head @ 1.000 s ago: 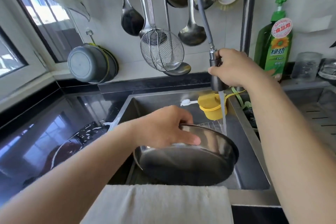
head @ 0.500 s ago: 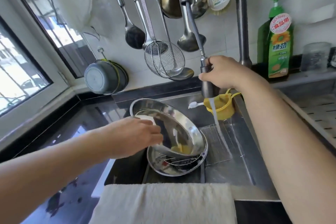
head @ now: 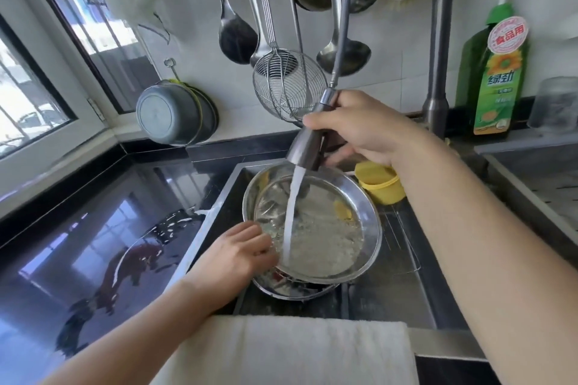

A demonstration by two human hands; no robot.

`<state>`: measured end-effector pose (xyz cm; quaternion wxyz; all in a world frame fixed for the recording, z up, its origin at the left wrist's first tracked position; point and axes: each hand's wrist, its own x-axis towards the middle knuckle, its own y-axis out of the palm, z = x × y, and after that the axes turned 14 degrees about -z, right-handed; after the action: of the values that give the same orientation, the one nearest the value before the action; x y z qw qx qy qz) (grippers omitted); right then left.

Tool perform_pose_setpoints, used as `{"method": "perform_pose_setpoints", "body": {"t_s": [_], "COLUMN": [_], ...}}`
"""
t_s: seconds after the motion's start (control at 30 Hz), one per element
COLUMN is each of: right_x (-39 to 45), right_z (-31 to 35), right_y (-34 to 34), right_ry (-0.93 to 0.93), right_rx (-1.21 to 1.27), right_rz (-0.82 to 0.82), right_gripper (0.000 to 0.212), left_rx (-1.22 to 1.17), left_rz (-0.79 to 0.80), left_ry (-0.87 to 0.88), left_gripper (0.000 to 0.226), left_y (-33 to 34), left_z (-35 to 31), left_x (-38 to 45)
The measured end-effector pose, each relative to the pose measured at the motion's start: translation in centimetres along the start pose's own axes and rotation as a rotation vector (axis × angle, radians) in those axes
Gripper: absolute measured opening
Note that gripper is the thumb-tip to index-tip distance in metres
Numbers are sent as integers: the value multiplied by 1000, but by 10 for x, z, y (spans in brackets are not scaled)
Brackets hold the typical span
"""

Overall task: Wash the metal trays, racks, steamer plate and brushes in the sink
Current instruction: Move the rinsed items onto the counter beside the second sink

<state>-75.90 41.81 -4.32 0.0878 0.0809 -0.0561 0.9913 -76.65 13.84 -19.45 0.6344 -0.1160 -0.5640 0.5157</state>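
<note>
While water ran from the grey pull-out faucet sprayer [head: 308, 147], the right hand [head: 359, 128] had its grip clamped round that sprayer. Stream fell into the round shiny steel tray [head: 362, 206], tilted inside the stainless sink [head: 394, 300], atop another steel dish [head: 291, 287]. Left hand [head: 237, 253] gripped the tray's near-left rim, fingers curled over the edge. Yellow plastic cup [head: 380, 184] sat just behind the tray. Glossy black bench [head: 103, 237] left of the sink, wet patches by the edge. White towel [head: 291, 350] draped over the front rim. Ladles and a wire skimmer [head: 289, 84] hung on the white tiled wall; green dish soap bottle [head: 497, 72] stood at right, window at left.
</note>
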Motion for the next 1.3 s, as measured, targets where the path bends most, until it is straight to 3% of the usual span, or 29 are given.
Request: {"method": "perform_pose_setpoints", "body": {"t_s": [0.37,0.57,0.77,0.9,0.97,1.13,1.3], "right_x": [13,21,22,17,10,-9,-8], "right_z": [-19,-31,-34,-23,-10,11,10], "right_y": [29,26,2,-20,-25,-17,1], "right_ry": [-57,-192,-258,-205,-135,15,20], "right_rx": [145,-84,-493,-816,-829,-405,-140], "right_rz": [-288,-451,-533,-502,-434,-134,-49], "right_gripper": [22,21,22,29,28,9,19], "left_rx": [-74,-34,4,-10,-1,2,-25], "left_rz": [-37,-68,-54,-53,-38,-46,-26], "left_ry": [12,18,9,-4,-18,-26,-44], "left_gripper": [27,29,31,26,25,28,26], "left_y": [5,3,4,4,3,3,3], "left_z": [-5,-5,-6,-7,-7,-7,-5], "left_x": [1,2,0,0,1,-1,-2]}}
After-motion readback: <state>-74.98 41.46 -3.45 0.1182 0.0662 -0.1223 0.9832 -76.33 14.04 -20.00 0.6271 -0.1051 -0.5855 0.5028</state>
